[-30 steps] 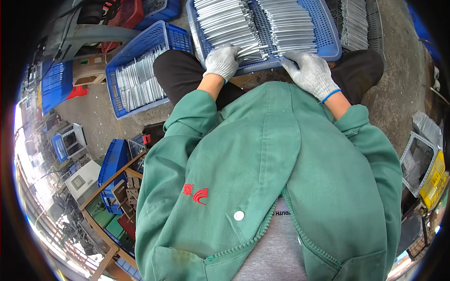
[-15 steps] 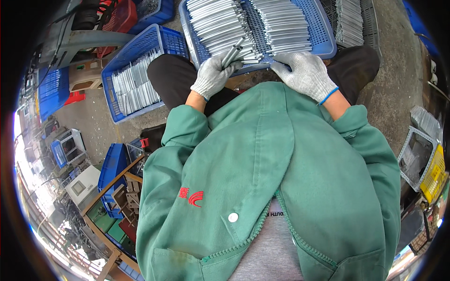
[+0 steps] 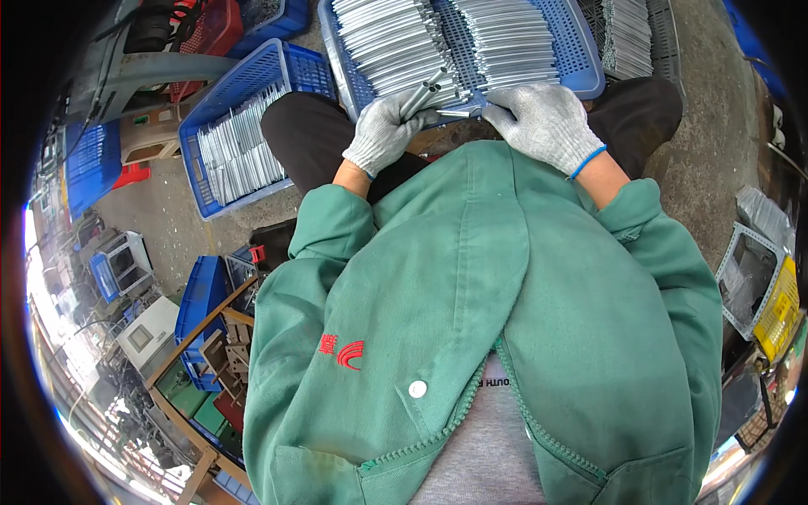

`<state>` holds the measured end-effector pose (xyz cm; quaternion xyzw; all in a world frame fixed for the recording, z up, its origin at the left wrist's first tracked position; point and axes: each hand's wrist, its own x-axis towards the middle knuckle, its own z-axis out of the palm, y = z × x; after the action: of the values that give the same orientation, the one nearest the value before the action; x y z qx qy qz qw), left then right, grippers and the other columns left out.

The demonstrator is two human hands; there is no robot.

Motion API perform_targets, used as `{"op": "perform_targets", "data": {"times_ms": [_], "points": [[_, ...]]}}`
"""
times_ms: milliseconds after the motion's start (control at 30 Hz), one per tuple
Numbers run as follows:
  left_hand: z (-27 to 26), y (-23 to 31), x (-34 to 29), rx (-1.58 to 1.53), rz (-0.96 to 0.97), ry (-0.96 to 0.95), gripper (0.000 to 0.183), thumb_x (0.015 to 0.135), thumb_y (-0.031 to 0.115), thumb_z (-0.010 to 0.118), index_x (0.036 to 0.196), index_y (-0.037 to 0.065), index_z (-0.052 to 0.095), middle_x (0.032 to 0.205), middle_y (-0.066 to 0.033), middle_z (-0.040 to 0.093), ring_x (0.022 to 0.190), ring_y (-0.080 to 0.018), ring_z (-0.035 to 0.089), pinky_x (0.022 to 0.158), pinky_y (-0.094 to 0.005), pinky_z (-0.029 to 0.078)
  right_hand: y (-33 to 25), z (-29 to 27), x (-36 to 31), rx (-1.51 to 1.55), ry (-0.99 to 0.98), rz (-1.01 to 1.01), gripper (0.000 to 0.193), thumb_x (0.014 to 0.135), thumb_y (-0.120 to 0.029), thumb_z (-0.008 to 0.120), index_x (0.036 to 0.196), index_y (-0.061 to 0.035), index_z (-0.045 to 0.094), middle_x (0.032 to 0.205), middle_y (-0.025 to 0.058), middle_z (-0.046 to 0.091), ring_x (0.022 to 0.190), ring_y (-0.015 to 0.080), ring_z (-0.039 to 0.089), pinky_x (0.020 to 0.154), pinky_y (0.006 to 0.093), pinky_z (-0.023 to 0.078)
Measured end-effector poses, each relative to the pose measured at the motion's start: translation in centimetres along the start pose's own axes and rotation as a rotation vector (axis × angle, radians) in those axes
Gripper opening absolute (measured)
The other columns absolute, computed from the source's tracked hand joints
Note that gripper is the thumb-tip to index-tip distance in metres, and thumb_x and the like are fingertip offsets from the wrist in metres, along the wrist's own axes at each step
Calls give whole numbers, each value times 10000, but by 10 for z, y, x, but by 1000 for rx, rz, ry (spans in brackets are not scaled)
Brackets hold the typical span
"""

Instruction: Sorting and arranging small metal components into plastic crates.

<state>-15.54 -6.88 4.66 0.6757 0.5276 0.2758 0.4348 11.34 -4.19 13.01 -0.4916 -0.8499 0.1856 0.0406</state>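
Observation:
My left hand [image 3: 383, 139], in a grey-white knit glove, is closed around several short metal tubes [image 3: 423, 94] whose open ends point up and to the right. Another thin metal tube [image 3: 456, 114] lies crosswise between my hands. At its right end, the thumb and fingers of my gloved right hand [image 3: 543, 124] pinch together; the fingertips are partly hidden. Both hands are over the near edge of a blue plastic crate [image 3: 581, 71], in which two stacks of silvery tubes [image 3: 509, 46] lie side by side.
Left of my knee stands a second blue crate [image 3: 192, 168] with more tubes [image 3: 240, 151]. A dark crate [image 3: 669, 50] holding tubes is at the far right. A wooden-framed bench [image 3: 189, 345] is at lower left, and a yellow basket [image 3: 776, 316] at right.
The thin tube between my hands now shows, its end at my right fingertips. My right hand has shifted slightly up; my left hand still grips its tubes.

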Motion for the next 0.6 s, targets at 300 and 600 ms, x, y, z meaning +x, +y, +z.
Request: {"op": "perform_targets", "data": {"times_ms": [300, 600], "points": [[1, 7, 1, 254, 98, 116, 286, 798, 99, 732, 1079, 141, 760, 869, -27, 765, 709, -253, 671, 724, -350, 514, -2, 3, -1, 6, -20, -40, 268, 926, -310, 596, 953, -120, 782, 764, 99, 738, 660, 329, 681, 607, 425, 518], [0, 9, 1, 369, 153, 109, 258, 771, 114, 742, 1022, 166, 763, 864, -16, 761, 718, -253, 671, 732, -345, 506, 5, 8, 5, 16, -68, 13, 278, 922, -320, 598, 976, -126, 790, 770, 108, 740, 665, 334, 681, 622, 429, 527]]}}
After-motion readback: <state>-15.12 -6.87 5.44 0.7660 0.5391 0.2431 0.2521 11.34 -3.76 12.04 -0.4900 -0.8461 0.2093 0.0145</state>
